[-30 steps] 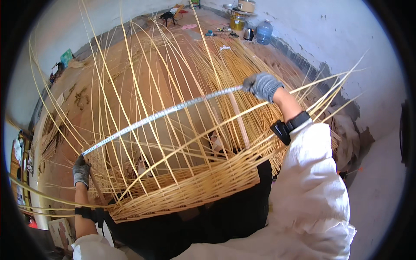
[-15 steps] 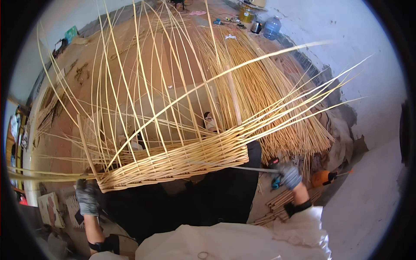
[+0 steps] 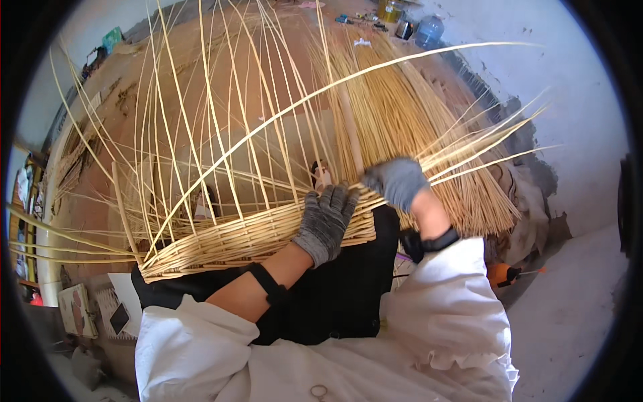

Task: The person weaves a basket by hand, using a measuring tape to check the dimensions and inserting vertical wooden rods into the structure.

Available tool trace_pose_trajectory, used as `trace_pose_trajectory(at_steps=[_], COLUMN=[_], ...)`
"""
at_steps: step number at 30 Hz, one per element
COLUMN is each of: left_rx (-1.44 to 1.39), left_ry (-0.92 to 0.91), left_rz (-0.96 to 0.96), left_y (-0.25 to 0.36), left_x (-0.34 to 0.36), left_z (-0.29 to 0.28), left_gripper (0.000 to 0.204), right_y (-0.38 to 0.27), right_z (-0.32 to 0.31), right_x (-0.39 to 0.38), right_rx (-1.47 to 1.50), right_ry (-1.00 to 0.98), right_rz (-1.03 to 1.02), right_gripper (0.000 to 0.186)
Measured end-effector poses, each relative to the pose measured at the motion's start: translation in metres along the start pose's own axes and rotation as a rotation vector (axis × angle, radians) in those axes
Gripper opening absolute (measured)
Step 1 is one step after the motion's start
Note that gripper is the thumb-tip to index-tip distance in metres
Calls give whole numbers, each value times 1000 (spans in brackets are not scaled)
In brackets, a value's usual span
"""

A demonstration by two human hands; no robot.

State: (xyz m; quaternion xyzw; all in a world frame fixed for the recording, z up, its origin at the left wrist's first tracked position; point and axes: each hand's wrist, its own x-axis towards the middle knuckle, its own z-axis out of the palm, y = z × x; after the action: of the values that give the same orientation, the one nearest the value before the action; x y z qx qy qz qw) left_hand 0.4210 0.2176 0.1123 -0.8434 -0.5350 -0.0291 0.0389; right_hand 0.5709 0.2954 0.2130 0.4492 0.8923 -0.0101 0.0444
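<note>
A half-woven wicker basket (image 3: 221,242) lies across the black cloth (image 3: 321,301) on my lap, with tall upright stakes rising from its far side. My left hand (image 3: 326,224), in a grey glove, grips the upper edge of the weave toward the right end, fingers over the rim. My right hand (image 3: 396,182), also gloved and partly blurred, is closed around willow rods (image 3: 479,139) at the right corner; their ends fan out to the right. One long curved rod (image 3: 301,100) arches over the stakes from lower left to upper right.
A big bundle of willow rods (image 3: 395,87) lies on the floor beyond the basket's right end. An orange-handled tool (image 3: 501,275) is at the right. A blue water jug (image 3: 429,32) stands by the far wall; a phone (image 3: 119,318) lies at the left.
My left hand has left the basket's left corner and moved right onto the rim. My right hand has come up to the right corner; the thin grey rod by it is out of sight.
</note>
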Motion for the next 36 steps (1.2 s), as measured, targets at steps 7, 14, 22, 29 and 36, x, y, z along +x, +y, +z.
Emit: trace_pose_trajectory(at_steps=[7, 14, 22, 29, 36], left_rx=[-225, -981, -967, -1044, -1601], left_ry=[-3, -293, 481, 622, 481], left_rz=[90, -290, -382, -64, 89], left_y=[7, 16, 81, 80, -68], left_x=[-22, 59, -25, -36, -19], left_z=[-13, -42, -96, -263, -293], left_gripper=[84, 42, 29, 34, 31], right_y=[7, -10, -47, -15, 24], right_z=[106, 88, 140, 49, -123], right_x=[-63, -83, -139, -104, -98], right_rx=[253, 170, 357, 583, 289], right_ry=[422, 570, 517, 660, 856], right_rz=[35, 63, 67, 63, -166], right_gripper=[32, 28, 55, 78, 103])
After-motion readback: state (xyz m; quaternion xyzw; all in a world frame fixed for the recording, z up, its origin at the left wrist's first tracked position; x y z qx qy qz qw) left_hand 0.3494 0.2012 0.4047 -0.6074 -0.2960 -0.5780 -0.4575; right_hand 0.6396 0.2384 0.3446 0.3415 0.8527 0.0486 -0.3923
